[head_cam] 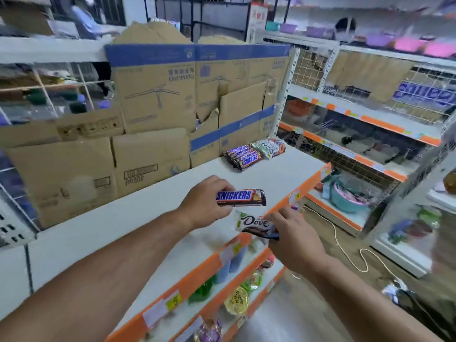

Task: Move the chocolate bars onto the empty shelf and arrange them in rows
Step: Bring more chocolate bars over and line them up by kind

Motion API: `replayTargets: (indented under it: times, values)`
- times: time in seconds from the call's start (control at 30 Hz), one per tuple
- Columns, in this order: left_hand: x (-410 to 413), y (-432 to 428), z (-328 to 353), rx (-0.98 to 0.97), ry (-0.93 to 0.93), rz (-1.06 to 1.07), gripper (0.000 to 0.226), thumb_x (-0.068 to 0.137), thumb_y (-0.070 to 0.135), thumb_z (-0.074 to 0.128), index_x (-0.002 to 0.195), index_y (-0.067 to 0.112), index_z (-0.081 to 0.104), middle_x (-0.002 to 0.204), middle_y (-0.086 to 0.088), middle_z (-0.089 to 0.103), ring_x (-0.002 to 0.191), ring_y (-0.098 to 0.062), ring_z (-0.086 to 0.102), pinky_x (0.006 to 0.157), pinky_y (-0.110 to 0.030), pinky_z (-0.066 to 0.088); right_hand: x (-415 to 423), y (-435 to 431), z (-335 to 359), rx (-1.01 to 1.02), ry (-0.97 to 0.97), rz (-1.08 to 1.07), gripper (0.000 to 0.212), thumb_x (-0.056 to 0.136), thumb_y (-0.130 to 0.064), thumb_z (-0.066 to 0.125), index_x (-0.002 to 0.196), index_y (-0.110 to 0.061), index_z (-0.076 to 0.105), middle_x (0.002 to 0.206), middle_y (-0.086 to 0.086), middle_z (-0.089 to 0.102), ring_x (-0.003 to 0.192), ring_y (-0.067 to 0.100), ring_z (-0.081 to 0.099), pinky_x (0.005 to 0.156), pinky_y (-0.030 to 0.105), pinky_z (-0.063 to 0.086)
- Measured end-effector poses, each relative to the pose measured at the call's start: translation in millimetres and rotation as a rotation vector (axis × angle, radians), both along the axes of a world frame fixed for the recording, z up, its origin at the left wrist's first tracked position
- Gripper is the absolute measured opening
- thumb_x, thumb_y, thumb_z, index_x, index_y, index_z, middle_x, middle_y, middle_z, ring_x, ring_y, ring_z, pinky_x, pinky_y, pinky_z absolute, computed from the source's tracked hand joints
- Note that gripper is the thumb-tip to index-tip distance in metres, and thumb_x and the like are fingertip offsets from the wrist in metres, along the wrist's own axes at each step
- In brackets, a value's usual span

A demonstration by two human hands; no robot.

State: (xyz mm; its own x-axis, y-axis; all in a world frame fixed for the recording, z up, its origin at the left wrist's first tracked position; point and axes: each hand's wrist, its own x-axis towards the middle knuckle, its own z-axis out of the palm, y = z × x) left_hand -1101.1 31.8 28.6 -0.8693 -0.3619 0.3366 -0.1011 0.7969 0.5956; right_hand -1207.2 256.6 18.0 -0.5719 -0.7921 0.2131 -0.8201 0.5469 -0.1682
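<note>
Glossy Snickers bar, Dove bar (crimped)

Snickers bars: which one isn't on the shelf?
The Snickers bar gripped by the left hand, above the shelf; the Snickers row lies at its far end.

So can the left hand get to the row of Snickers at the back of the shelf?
Probably yes. The white shelf between the left hand and the Snickers row is bare, so nothing blocks it, though that hand already grips a Snickers bar.

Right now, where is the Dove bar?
Head view, right of centre: the right hand holds the Dove bar by the shelf's orange edge, below the Snickers bar.
</note>
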Motion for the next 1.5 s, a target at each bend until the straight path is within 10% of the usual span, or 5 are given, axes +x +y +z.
replayTargets:
  times: [0.9, 1.5]
  values:
    - [-257, -39, -54, -0.175, -0.171, 0.542, 0.042, 0.070, 0.032, 0.078, 0.109, 0.021, 0.068, 0.108, -0.002, 0.061, 0.103, -0.024, 0.049, 0.094, -0.039, 0.042, -339, -113, -20, 0.142, -0.219, 0.536, 0.045, 0.064, -0.034, 0.057, 0.109, -0.034, 0.057, 0.096, -0.013, 0.045, 0.092, 0.015, 0.057, 0.070, 0.028, 0.047]
    - [-259, -26, -77, -0.119, -0.014, 0.760, 0.034, 0.079, 0.020, 0.077, 0.113, 0.022, 0.072, 0.110, 0.007, 0.058, 0.108, -0.013, 0.044, 0.097, -0.031, 0.043, -367, -133, -22, 0.265, -0.304, 0.749, 0.047, 0.071, -0.039, 0.063, 0.117, -0.036, 0.055, 0.104, -0.013, 0.048, 0.094, 0.015, 0.056, 0.074, 0.027, 0.047]
